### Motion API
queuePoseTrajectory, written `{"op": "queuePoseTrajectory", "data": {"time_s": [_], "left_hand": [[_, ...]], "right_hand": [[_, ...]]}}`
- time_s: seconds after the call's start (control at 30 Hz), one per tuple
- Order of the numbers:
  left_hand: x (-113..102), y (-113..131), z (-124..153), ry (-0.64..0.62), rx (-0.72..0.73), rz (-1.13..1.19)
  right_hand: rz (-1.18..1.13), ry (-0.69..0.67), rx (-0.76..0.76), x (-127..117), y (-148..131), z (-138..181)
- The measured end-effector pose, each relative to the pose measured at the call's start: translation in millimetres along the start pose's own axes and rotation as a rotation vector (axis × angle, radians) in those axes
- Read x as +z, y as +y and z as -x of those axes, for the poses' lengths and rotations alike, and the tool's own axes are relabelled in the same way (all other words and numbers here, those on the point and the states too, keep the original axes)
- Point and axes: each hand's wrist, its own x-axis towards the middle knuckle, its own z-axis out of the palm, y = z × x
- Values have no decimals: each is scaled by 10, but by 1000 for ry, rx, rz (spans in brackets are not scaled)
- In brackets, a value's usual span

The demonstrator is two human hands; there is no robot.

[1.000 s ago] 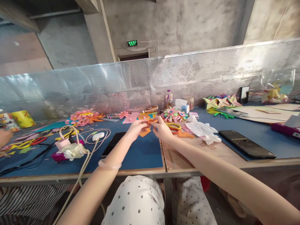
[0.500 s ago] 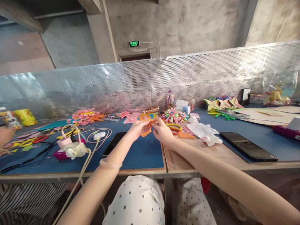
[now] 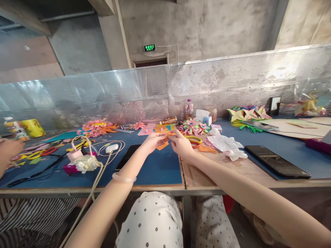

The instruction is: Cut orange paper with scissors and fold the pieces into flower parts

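Note:
A small orange piece of paper is pinched between my two hands, above the middle of the table; its exact shape is too small to make out. My left hand has its fingers closed on the paper's left side. From the right, my right hand grips it between thumb and fingers. More orange paper lies just under my hands. Scissors with yellow and red handles rest beside my right hand, and an orange scrap lies near them. Behind sits a pink and green paper flower.
A black phone lies at right, another under my left forearm. White tissue is crumpled right of the scissors. Chargers and cables spread at left, near a co-worker's hand. A perforated metal screen stands behind.
My hands have parted slightly, with the right hand moving a little to the right, while both keep hold of the orange paper. The whole view has shifted slightly.

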Motion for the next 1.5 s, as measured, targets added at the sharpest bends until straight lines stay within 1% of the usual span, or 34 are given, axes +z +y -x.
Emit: {"op": "queuePoseTrajectory", "data": {"time_s": [0.13, 0.2, 0.27, 0.37, 0.4, 0.53, 0.63, 0.8, 0.93, 1.0, 1.1, 1.2, 1.3, 1.4, 1.5], "left_hand": [[-1, 2, 4, -13, 2, -42], [11, 5, 13, -27, 6, -65], [23, 6, 22, -36, 21, -89], [34, 3, 29, -20, 45, -140], [35, 0, 28, -14, 52, -160], [30, -16, 15, -2, 93, -231], [32, -17, 12, -1, 128, -276], [51, 11, 34, 26, 140, -336], [39, 11, 29, 9, 141, -339], [26, 4, 20, 19, 138, -359], [10, -1, 7, 37, 148, -400], [-2, -2, -3, 47, 165, -408], [-8, -4, -10, 42, 187, -412], [-6, 0, -9, 55, 203, -450], [1, 7, -4, 80, 209, -469]], "right_hand": [[-163, 138, 153, -45, 41, -44], [-230, 166, 222, -49, 72, -73], [-305, 113, 283, -33, 106, -97], [-433, -46, 367, 16, 151, -109], [-477, -79, 383, 33, 163, -108], [-652, -87, 442, 78, 197, -101], [-729, -86, 493, 89, 213, -103], [-805, -64, 529, 108, 241, -102], [-818, -48, 563, 118, 277, -97], [-822, -65, 550, 116, 295, -97], [-822, -92, 486, 109, 311, -100], [-791, -79, 443, 104, 317, -108], [-747, -71, 464, 101, 326, -119], [-756, -86, 496, 96, 338, -130], [-775, -104, 479, 84, 334, -134]]}}
